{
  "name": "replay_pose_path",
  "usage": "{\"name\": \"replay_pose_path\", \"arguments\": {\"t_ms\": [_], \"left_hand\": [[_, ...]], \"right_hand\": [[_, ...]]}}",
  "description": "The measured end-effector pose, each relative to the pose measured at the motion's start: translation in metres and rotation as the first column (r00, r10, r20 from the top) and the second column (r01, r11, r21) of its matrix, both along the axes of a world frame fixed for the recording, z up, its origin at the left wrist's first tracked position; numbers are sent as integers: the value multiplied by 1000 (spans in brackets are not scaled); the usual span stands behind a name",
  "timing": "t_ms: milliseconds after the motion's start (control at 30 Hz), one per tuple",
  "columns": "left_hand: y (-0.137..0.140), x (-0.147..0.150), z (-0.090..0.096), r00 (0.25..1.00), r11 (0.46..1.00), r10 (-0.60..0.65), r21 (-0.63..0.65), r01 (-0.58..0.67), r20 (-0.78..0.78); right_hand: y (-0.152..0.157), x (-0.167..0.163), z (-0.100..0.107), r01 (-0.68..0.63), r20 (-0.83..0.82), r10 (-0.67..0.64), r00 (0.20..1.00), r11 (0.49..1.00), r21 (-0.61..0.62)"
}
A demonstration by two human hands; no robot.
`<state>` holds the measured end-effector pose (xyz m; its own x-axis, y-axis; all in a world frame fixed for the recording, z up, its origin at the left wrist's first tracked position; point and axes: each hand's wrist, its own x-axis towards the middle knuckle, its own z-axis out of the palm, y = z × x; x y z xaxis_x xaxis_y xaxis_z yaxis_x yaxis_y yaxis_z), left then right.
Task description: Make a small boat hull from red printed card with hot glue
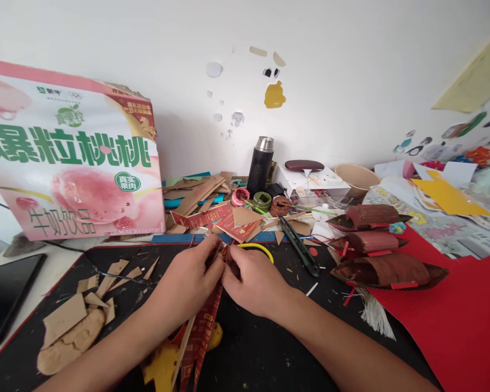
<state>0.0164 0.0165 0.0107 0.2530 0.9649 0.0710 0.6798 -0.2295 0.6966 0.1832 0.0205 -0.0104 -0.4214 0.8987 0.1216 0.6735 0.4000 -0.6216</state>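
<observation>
Both hands meet over the middle of the black mat (277, 348). My left hand (190, 277) is closed, pinching the upper end of a red cardboard piece (202, 337) with gold print. My right hand (255, 277) is closed beside it, fingertips pressed on the same end. The cardboard's long pointed strips hang down toward me. Whatever small detail lies between the fingertips is hidden. Just behind the hands curves a yellow ring (261, 249), partly covered. A yellow object (163, 365) lies below the cardboard.
A black utility knife (299, 246) lies right of the hands. Three brown model boats (392, 270) rest by red corrugated paper (465, 316). Cardboard scraps (65, 321) lie left. Behind are paint jars (262, 201), a black thermos (261, 166) and a large pink drink box (73, 158).
</observation>
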Motion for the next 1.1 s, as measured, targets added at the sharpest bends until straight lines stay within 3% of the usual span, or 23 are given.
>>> {"name": "replay_pose_path", "arguments": {"t_ms": [1100], "left_hand": [[2, 0, -4, 1000, 1000, 3, -24, -3, 0]], "right_hand": [[-2, 0, 1, 9, -3, -9, 1000, 1000, -9]]}}
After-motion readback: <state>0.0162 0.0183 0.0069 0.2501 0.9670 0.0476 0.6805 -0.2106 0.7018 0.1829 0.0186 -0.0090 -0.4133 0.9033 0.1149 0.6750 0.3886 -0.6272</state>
